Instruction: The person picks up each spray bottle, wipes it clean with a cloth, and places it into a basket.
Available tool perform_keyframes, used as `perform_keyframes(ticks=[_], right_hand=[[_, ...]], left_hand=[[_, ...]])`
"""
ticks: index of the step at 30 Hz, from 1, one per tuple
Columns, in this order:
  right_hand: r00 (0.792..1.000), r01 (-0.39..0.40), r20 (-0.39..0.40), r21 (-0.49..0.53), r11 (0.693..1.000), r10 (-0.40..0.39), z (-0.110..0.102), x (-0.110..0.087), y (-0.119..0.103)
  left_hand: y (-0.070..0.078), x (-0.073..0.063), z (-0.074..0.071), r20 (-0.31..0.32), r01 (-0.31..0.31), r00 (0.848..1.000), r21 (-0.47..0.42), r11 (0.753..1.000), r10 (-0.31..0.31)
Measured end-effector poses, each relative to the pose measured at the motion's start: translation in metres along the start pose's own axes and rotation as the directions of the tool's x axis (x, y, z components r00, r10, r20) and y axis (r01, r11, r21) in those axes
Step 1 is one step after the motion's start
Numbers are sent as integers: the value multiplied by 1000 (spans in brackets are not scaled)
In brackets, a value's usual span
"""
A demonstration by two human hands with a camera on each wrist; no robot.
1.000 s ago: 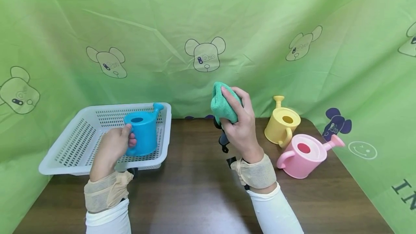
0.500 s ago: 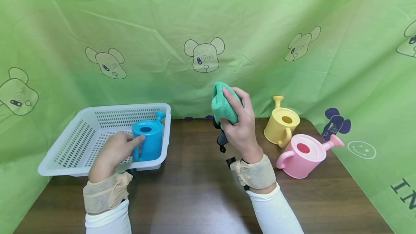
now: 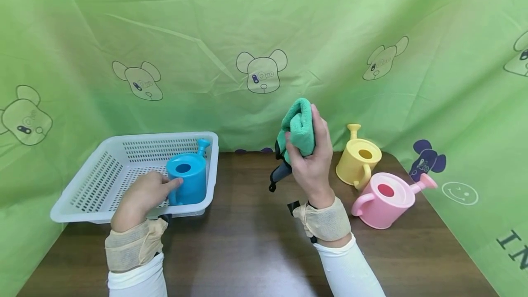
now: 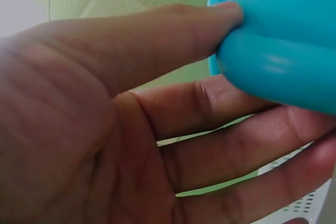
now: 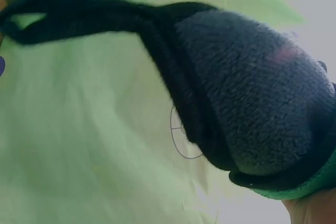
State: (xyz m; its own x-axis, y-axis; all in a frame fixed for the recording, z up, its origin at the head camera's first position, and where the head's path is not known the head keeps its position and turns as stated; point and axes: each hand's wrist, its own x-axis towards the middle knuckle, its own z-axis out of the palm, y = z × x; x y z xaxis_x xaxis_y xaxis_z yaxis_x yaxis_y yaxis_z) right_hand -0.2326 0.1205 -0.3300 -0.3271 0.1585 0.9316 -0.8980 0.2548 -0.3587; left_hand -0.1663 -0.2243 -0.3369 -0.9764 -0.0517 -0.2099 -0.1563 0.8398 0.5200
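In the head view a blue watering can stands upright inside the right end of a white basket. My left hand has its thumb at the can's handle. In the left wrist view the handle lies between thumb and fingers, the fingers passing beneath it. My right hand grips a folded green and grey towel above the table. Its black-edged grey side and black hanging loop show in the right wrist view.
A yellow watering can and a pink watering can stand close together at the table's right. Behind the brown table hangs a green curtain with printed bear heads.
The blue watering can has come down and rightward into the basket with my left hand, whose grip has loosened. My right hand has turned the towel, showing its folded end.
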Motion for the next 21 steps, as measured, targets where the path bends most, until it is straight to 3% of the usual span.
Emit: perform_keyframes(ticks=[8,21], right_hand=[[999,-48,-8,42,998,48,-1,0,-3],[998,-46,-29,25,999,46,-1,2,-3]], left_hand=[[1,2,2,-5,20,1000,42,999,-19],[1,4,4,20,79,997,49,996,-80]])
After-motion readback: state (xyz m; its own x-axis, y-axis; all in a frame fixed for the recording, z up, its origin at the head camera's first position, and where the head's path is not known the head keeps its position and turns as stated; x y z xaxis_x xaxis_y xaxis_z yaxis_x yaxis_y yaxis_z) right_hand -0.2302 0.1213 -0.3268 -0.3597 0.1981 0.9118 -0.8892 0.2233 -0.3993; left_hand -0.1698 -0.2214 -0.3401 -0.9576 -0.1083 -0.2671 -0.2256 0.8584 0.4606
